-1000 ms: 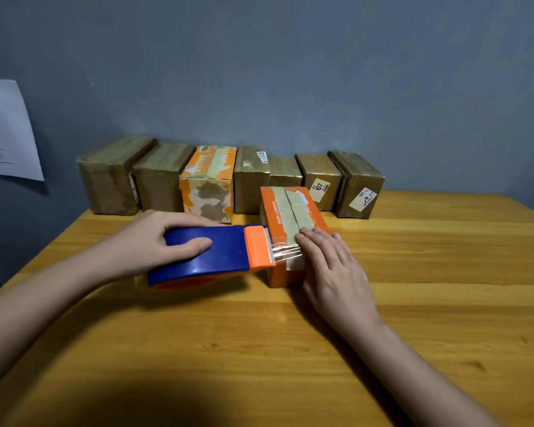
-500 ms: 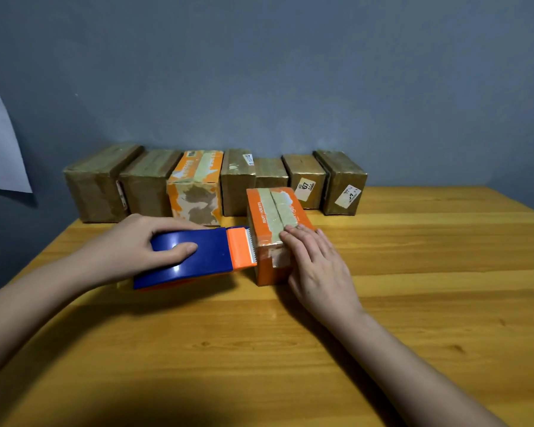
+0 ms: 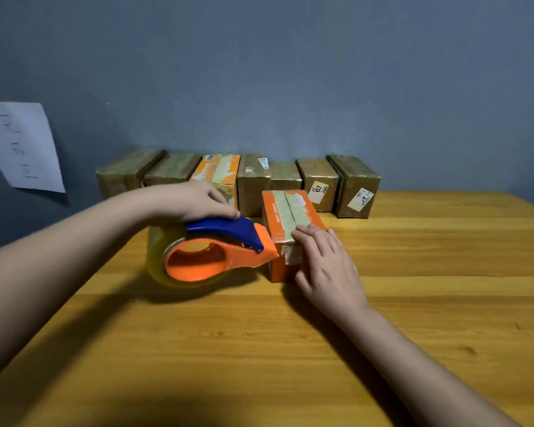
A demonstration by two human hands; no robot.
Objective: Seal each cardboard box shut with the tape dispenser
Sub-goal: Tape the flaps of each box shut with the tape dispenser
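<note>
An orange cardboard box with strips of tape along its top stands in the middle of the wooden table. My left hand grips the blue top of the orange and blue tape dispenser, which is turned on edge with its tip against the box's near left corner. The clear tape roll shows at the dispenser's left. My right hand rests on the box's near end, fingers straight over the top edge and front face.
Several taped boxes stand in a row against the grey wall: brown ones on the left, one orange, and labelled brown ones on the right. A sheet of paper hangs on the wall at left.
The dispenser has tipped from flat onto its edge, so the roll now shows, and its tip has dropped to the box's near corner. My right hand has stayed on the box.
</note>
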